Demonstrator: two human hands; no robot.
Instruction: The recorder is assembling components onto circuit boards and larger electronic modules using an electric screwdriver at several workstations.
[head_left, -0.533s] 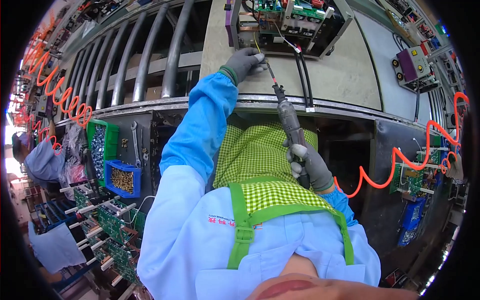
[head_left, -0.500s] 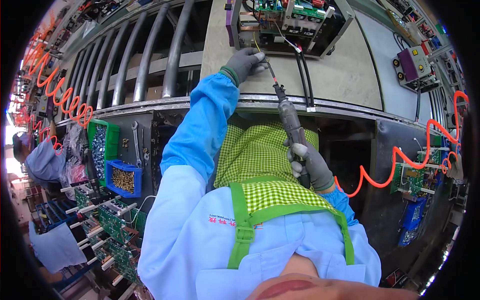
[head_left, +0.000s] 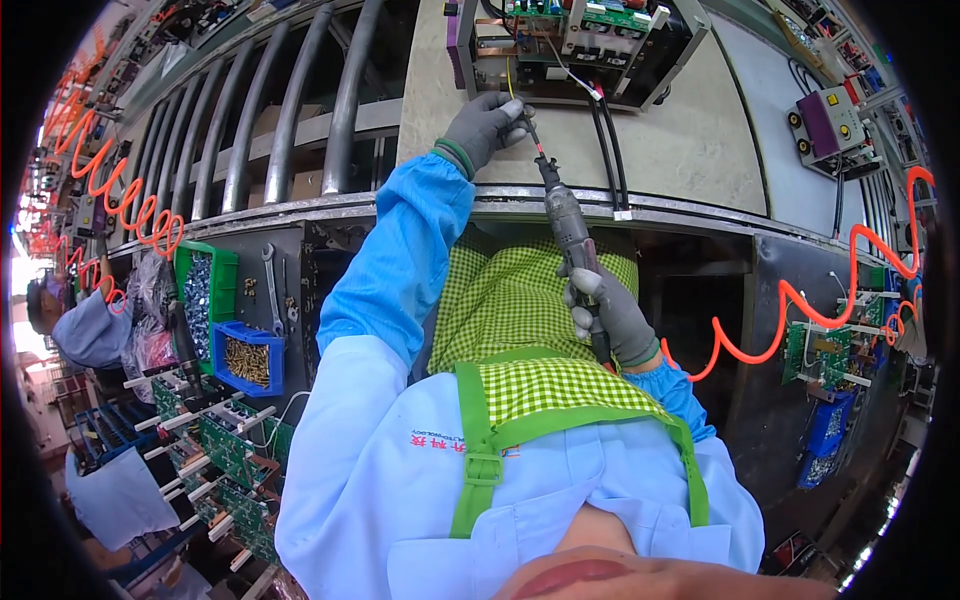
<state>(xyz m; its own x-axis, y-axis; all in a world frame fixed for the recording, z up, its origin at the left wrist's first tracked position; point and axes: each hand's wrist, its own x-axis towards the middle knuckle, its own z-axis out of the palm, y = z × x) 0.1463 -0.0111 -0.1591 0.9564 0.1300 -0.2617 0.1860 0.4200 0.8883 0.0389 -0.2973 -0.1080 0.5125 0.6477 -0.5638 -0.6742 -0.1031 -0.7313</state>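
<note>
A person in grey gloves, seen from above, works at a pale bench [head_left: 690, 150]. The left hand [head_left: 480, 130] is at the front edge of an uncovered electrical unit [head_left: 600, 40], its thumb and fingers pinched nearly together on the lower end of a thin yellow wire [head_left: 510, 75] that runs up to the unit; whether they also hold a small fastener cannot be told. The right hand [head_left: 615, 318] has its fingers wrapped firmly around a dark power driver [head_left: 570, 225], near the lap.

Compared with half a second ago, the driver has shifted slightly forward and left, while the left hand has barely moved. Its slim bit [head_left: 537, 140] now reaches the left fingertips, so tool and wire end appear lined up; contact is too small to confirm. Two black cables [head_left: 606, 150] hang just right of the bit.
</note>
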